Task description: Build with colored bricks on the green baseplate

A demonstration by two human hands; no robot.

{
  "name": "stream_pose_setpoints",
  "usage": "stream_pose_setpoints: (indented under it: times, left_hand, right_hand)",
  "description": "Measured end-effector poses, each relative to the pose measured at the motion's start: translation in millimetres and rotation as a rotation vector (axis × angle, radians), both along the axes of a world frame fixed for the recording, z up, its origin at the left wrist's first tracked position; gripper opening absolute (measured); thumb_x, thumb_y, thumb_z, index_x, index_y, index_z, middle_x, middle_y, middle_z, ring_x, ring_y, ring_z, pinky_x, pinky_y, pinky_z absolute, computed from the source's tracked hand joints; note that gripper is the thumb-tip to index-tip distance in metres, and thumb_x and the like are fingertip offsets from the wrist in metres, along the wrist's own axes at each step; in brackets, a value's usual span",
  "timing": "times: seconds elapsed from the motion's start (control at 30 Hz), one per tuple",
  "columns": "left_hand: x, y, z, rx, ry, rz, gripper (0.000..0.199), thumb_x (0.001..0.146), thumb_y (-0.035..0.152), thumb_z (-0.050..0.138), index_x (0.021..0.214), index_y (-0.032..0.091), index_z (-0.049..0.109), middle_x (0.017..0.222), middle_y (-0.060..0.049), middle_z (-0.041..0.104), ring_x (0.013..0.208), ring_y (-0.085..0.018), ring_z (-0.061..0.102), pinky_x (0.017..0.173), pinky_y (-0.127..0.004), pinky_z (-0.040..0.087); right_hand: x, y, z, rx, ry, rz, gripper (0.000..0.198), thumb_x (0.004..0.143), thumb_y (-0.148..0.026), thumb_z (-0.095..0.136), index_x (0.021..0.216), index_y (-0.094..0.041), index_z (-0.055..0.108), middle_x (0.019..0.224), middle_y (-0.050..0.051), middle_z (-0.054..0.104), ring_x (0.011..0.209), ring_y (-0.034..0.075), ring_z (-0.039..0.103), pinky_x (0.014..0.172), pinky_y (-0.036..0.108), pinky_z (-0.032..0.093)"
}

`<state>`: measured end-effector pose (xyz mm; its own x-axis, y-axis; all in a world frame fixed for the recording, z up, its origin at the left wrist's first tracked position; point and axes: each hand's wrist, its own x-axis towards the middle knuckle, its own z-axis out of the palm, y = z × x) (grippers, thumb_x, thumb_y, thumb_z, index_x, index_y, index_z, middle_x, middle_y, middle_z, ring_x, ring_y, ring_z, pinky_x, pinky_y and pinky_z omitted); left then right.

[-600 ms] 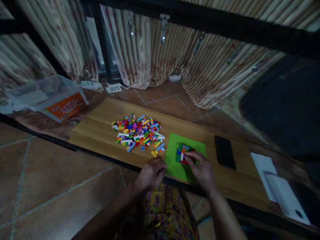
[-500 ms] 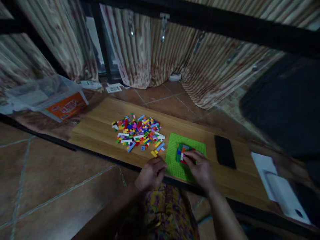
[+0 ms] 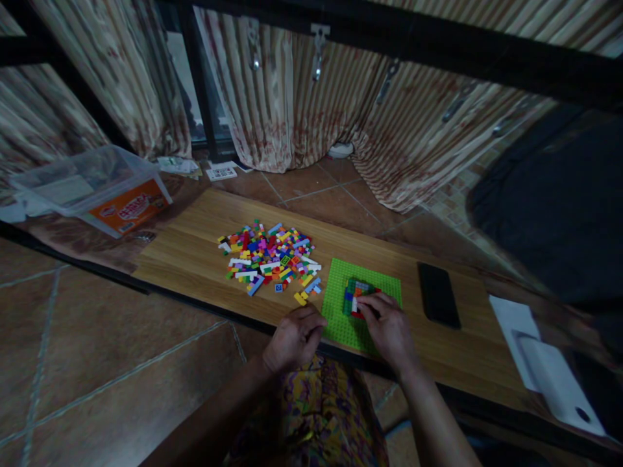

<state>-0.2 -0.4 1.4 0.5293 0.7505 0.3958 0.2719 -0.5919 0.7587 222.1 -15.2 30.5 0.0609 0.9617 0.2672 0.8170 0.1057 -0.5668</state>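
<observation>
Storage tub point(image 3: 92, 188): I saw a clear plastic tub with an orange label at the far left, well apart from both hands.
Loose bricks point(image 3: 270, 256): a many-coloured heap lay on the wooden board point(image 3: 195, 250), left of the baseplate and just beyond the left hand.
Left hand point(image 3: 293, 337): it rested at the near edge of the board with fingers curled under; I could not tell whether it held a brick. It touched or nearly touched the left edge of the baseplate.
Green baseplate point(image 3: 341, 318): it lay flat, between the heap and the phone.
Small build point(image 3: 354, 295): 1 low block of mixed colours sat on the baseplate, far of centre, its long axis running left to right.
Right hand point(image 3: 388, 327): its fingertips were pinched on the right, near side of the build. This hand was the nearer of the 2; the build lay just beyond and left of its knuckles.
Phone point(image 3: 438, 295): dark, flat, right of the baseplate, untouched.
White paper point(image 3: 548, 366): far right, near edge.
</observation>
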Motion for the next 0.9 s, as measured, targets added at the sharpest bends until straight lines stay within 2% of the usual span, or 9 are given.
stream_pose_setpoints:
  times: [0.47, 0.9]
  left_hand:
    - [-0.4, -0.4, 0.3, -0.010, 0.013, 0.003, 0.015, 0.089, 0.013, 0.047, 0.091, 0.017, 0.061, 0.082, -0.005, 0.060, 0.080, -0.016, 0.059, 0.073, -0.028, 0.049]
    - [-0.5, -0.1, 0.4, -0.022, -0.001, -0.001, 0.015, 0.088, 0.013, 0.048, 0.093, 0.018, 0.061, 0.084, -0.006, 0.061, 0.082, -0.017, 0.060, 0.074, -0.028, 0.049]
  right_hand:
    - [-0.8, -2.4, 1.8, 0.030, -0.169, -0.018, 0.020, 0.091, -0.029, 0.052, 0.084, -0.024, 0.070, 0.089, 0.004, 0.071, 0.088, 0.023, 0.058, 0.083, 0.038, 0.040]
    - [-2.0, -3.6, -1.9, 0.053, 0.052, -0.081, 0.020, 0.088, -0.035, 0.055, 0.083, -0.024, 0.071, 0.090, 0.005, 0.070, 0.092, 0.023, 0.058, 0.084, 0.039, 0.042]
